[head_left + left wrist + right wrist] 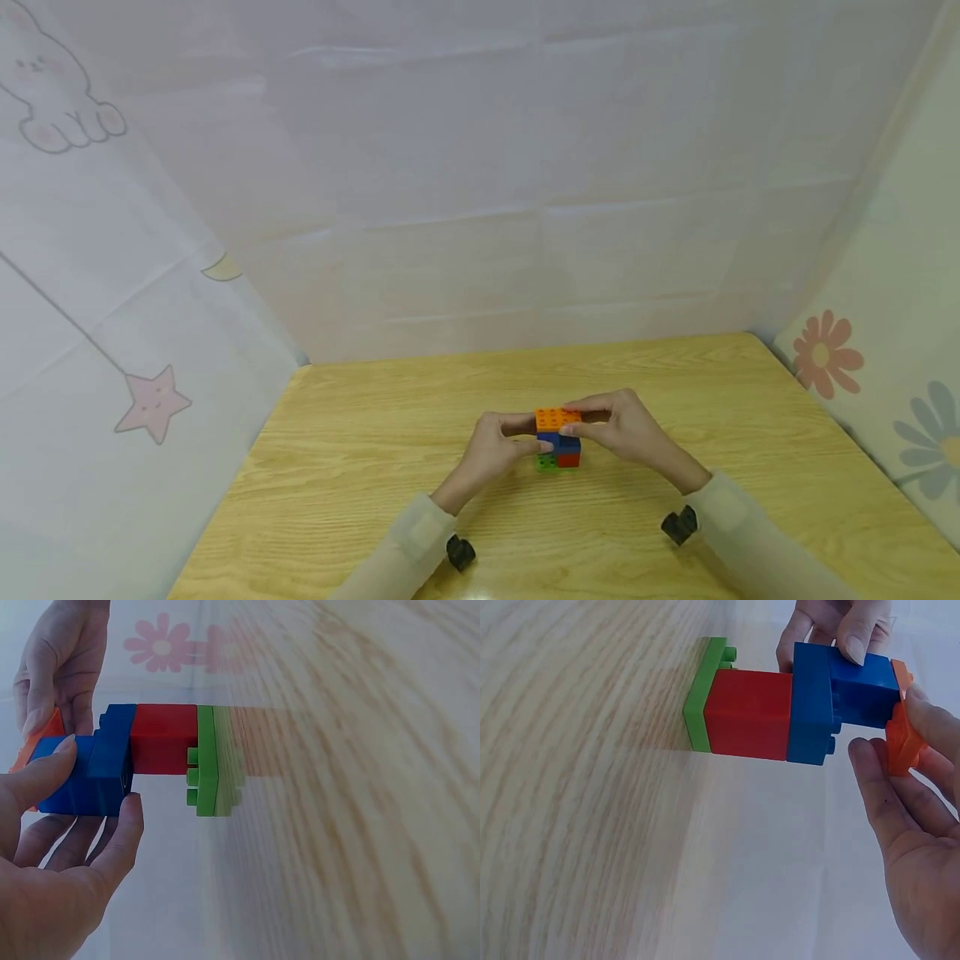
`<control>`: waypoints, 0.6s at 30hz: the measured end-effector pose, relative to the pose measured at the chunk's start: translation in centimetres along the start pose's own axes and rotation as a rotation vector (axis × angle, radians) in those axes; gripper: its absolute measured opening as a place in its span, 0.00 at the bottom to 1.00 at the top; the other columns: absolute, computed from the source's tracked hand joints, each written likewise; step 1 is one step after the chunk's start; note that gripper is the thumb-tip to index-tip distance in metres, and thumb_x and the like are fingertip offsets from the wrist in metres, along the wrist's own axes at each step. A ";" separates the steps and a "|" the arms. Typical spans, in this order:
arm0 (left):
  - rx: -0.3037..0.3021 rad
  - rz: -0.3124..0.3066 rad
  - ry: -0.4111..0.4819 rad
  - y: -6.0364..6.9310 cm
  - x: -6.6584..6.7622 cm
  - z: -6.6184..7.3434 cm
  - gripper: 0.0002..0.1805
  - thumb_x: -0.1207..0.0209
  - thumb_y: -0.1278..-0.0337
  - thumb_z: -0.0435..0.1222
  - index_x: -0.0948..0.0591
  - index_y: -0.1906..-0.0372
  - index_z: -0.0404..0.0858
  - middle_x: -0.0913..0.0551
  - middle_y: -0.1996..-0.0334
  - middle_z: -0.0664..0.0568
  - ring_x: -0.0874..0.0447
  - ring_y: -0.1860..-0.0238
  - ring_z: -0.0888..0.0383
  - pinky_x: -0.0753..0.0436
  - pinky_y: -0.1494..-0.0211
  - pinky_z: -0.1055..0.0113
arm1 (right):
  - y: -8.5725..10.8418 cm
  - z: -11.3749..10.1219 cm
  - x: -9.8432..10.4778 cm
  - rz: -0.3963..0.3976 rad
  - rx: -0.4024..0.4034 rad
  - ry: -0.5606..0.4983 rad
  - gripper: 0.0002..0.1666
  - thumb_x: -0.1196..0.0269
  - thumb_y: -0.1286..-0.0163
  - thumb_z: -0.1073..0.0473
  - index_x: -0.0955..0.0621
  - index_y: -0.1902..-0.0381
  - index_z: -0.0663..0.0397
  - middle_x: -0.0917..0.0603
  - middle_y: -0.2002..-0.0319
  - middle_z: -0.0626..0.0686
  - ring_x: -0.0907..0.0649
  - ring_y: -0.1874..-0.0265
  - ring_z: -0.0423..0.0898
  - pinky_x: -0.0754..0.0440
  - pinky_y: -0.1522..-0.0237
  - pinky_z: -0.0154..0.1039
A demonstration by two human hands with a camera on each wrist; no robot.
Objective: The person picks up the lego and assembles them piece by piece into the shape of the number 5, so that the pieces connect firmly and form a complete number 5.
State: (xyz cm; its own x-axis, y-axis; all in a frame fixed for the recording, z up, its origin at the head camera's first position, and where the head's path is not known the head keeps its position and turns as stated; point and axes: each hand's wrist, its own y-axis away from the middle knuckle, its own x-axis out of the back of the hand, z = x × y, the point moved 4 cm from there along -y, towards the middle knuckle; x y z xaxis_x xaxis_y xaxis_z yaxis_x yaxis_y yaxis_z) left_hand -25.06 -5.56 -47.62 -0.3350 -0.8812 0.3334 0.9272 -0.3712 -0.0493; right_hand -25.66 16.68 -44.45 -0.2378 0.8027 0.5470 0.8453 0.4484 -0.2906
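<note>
A stack of toy building bricks stands on the table. At the bottom lies a thin green plate (207, 765), under a red brick (748, 714). Above the red come a wide blue brick (810, 705) and a smaller upper blue brick (864, 684), set to one side. My left hand (489, 452) grips the blue bricks between thumb and fingers. On top, a thin orange plate (551, 418) is pinched by my right hand (630, 427). In the right wrist view the orange plate slants against the upper blue brick; whether its studs are fully seated I cannot tell.
The wood-grain table (360, 450) reaches back to a pale hanging sheet (450, 208). Printed sheets with a star (153, 404) and flowers (825, 354) flank it. Dark wrist devices (459, 552) sit at both cuffs.
</note>
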 end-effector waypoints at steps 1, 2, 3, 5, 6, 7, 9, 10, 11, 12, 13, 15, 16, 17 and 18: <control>0.000 0.003 0.001 0.0 0.0 0.0 0.19 0.25 0.40 0.47 0.11 0.43 0.57 0.09 0.44 0.59 0.16 0.33 0.52 0.20 0.28 0.42 | 0.0 0.0 0.0 0.004 -0.003 -0.002 0.26 0.27 0.32 0.45 0.12 0.42 0.54 0.08 0.48 0.57 0.08 0.58 0.41 0.10 0.59 0.32; 0.000 0.004 0.004 0.0 0.0 0.0 0.19 0.25 0.40 0.47 0.11 0.43 0.57 0.09 0.44 0.59 0.15 0.34 0.52 0.20 0.28 0.42 | 0.1 0.0 -0.1 0.009 -0.007 -0.004 0.26 0.26 0.32 0.45 0.11 0.42 0.54 0.08 0.48 0.57 0.08 0.57 0.42 0.10 0.58 0.32; 0.000 0.005 0.006 0.0 0.0 -0.1 0.19 0.25 0.40 0.47 0.11 0.43 0.58 0.09 0.44 0.59 0.15 0.34 0.52 0.20 0.28 0.42 | 0.1 0.0 -0.1 0.013 -0.007 -0.004 0.26 0.27 0.31 0.46 0.12 0.42 0.54 0.08 0.47 0.58 0.08 0.57 0.42 0.10 0.58 0.32; -0.003 0.006 0.013 0.0 -0.1 -0.1 0.19 0.25 0.40 0.46 0.11 0.43 0.58 0.09 0.44 0.59 0.15 0.34 0.52 0.20 0.28 0.43 | 0.2 -0.1 -0.1 0.024 -0.018 -0.009 0.25 0.26 0.32 0.46 0.11 0.42 0.53 0.09 0.46 0.57 0.08 0.56 0.43 0.10 0.56 0.33; -0.005 0.007 0.016 0.0 -0.1 -0.2 0.19 0.25 0.39 0.46 0.11 0.43 0.58 0.09 0.44 0.59 0.15 0.34 0.52 0.20 0.28 0.43 | 0.3 0.0 -0.1 0.029 -0.023 -0.012 0.25 0.26 0.32 0.46 0.11 0.42 0.52 0.09 0.46 0.57 0.08 0.55 0.43 0.10 0.55 0.33; -0.007 0.008 0.021 0.0 -0.1 -0.2 0.19 0.25 0.39 0.46 0.11 0.43 0.57 0.09 0.44 0.58 0.15 0.34 0.52 0.20 0.28 0.43 | 0.4 0.0 -0.1 0.030 -0.028 -0.012 0.24 0.26 0.31 0.47 0.11 0.42 0.51 0.09 0.45 0.57 0.08 0.55 0.43 0.10 0.54 0.33; -0.010 0.008 0.026 0.0 -0.1 -0.3 0.18 0.26 0.39 0.46 0.11 0.43 0.57 0.09 0.44 0.58 0.15 0.34 0.52 0.21 0.27 0.42 | 0.5 0.1 -0.2 0.023 -0.024 -0.019 0.24 0.27 0.30 0.48 0.12 0.41 0.51 0.10 0.44 0.57 0.09 0.53 0.43 0.09 0.52 0.34; -0.013 0.009 0.026 0.0 -0.1 -0.4 0.18 0.26 0.39 0.46 0.11 0.43 0.58 0.09 0.44 0.58 0.15 0.34 0.51 0.21 0.27 0.41 | 0.5 0.1 -0.2 0.018 -0.027 -0.027 0.24 0.27 0.30 0.48 0.12 0.40 0.50 0.10 0.43 0.57 0.09 0.53 0.42 0.10 0.51 0.34; -0.013 0.009 0.023 0.0 -0.1 -0.4 0.18 0.26 0.39 0.46 0.11 0.43 0.58 0.09 0.44 0.59 0.16 0.33 0.52 0.22 0.27 0.41 | 0.5 0.1 -0.3 0.009 -0.021 -0.032 0.24 0.28 0.30 0.49 0.12 0.40 0.50 0.10 0.43 0.57 0.09 0.53 0.41 0.10 0.51 0.34; -0.013 0.010 0.022 0.0 -0.1 -0.5 0.18 0.26 0.39 0.46 0.11 0.43 0.59 0.09 0.44 0.59 0.16 0.33 0.52 0.23 0.26 0.40 | 0.5 0.1 -0.3 -0.003 -0.013 -0.031 0.24 0.28 0.29 0.49 0.13 0.39 0.50 0.10 0.43 0.56 0.10 0.54 0.40 0.10 0.51 0.34; -0.012 0.008 0.022 0.0 -0.1 -0.5 0.18 0.26 0.39 0.46 0.11 0.43 0.59 0.09 0.44 0.60 0.16 0.33 0.52 0.23 0.26 0.40 | 0.4 0.0 -0.3 -0.017 -0.004 -0.031 0.24 0.29 0.28 0.49 0.13 0.38 0.49 0.10 0.43 0.56 0.10 0.57 0.39 0.10 0.53 0.34; -0.011 0.009 0.020 0.0 -0.1 -0.5 0.19 0.26 0.39 0.46 0.11 0.43 0.60 0.09 0.44 0.61 0.16 0.33 0.53 0.24 0.25 0.39 | 0.3 -0.1 -0.2 -0.043 0.008 -0.026 0.23 0.30 0.27 0.49 0.14 0.37 0.48 0.09 0.47 0.53 0.14 0.67 0.36 0.12 0.62 0.31; -0.014 0.009 0.020 0.0 -0.1 -0.5 0.18 0.26 0.39 0.47 0.11 0.44 0.60 0.09 0.44 0.61 0.16 0.33 0.53 0.25 0.25 0.39 | 0.2 -0.2 -0.2 -0.054 0.012 -0.020 0.23 0.30 0.27 0.49 0.14 0.37 0.47 0.09 0.51 0.52 0.17 0.72 0.34 0.15 0.68 0.31; -0.013 0.007 0.021 0.0 -0.1 -0.4 0.18 0.26 0.39 0.47 0.11 0.44 0.61 0.09 0.45 0.62 0.16 0.33 0.53 0.25 0.25 0.38 | 0.1 -0.3 -0.1 -0.064 0.014 -0.009 0.23 0.31 0.26 0.49 0.14 0.37 0.47 0.09 0.55 0.51 0.21 0.77 0.34 0.19 0.73 0.30; -0.014 0.004 0.025 0.0 -0.2 -0.4 0.18 0.26 0.39 0.47 0.11 0.44 0.61 0.09 0.45 0.62 0.16 0.33 0.53 0.25 0.25 0.38 | 0.0 -0.3 -0.1 -0.072 0.013 -0.001 0.22 0.31 0.26 0.48 0.14 0.37 0.47 0.10 0.58 0.50 0.25 0.80 0.34 0.23 0.77 0.31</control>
State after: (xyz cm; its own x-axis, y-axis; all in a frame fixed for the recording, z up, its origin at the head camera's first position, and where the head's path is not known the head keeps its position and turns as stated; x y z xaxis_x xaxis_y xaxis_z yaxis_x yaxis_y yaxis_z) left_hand -25.11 -5.53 -48.06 -0.3357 -0.8895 0.3100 0.9261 -0.3718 -0.0639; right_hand -25.50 16.49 -44.24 -0.2984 0.7682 0.5665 0.8197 0.5103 -0.2601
